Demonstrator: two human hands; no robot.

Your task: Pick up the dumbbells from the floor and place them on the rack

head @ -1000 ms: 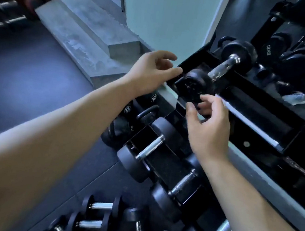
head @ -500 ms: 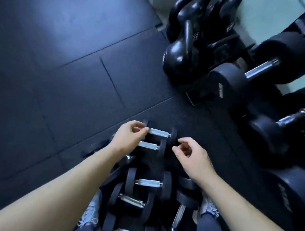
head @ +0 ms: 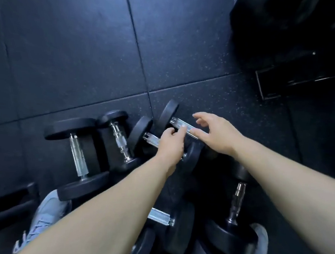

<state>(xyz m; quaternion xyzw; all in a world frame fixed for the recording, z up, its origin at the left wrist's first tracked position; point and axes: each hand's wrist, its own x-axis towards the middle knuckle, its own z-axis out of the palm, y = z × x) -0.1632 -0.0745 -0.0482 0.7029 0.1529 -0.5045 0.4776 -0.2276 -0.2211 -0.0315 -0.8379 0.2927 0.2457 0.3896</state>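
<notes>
Since half a second ago both hands have closed in on the two farthest dumbbells, and the view now points straight down at the floor, the kettlebells gone from sight.

Farthest small dumbbell, black round plates on a knurled chrome handle [head: 183, 127], lies on the dark speckled rubber floor tiles [head: 78, 49]. Right hand [head: 216, 133] hovers over the right part of its handle, fingers spread wide and curved, not yet closed; contact with the bar cannot be told. The dumbbell's right plate is hidden under this hand.

Second small black dumbbell with chrome handle [head: 151, 140] lies just beside it, nearer the person. Left hand [head: 170, 145] is curled around its handle, fingers narrow and wrapped on the bar; its index finger also reaches up to touch the first handle.

Left of these, two larger black dumbbells lie roughly side by side: one [head: 119, 141] with a stepped chrome handle, touching or very near the second small one, and the largest [head: 78, 158] at far left.

Nearer the person, a black dumbbell with a short knurled handle [head: 160, 216] shows below the left forearm, and another [head: 237, 202] with a stepped dark handle lies under the right forearm.

Grey shoes appear at lower left [head: 43, 217] and lower right [head: 258, 248].

Dark equipment at upper right [head: 299, 73] is too shadowed to identify.
</notes>
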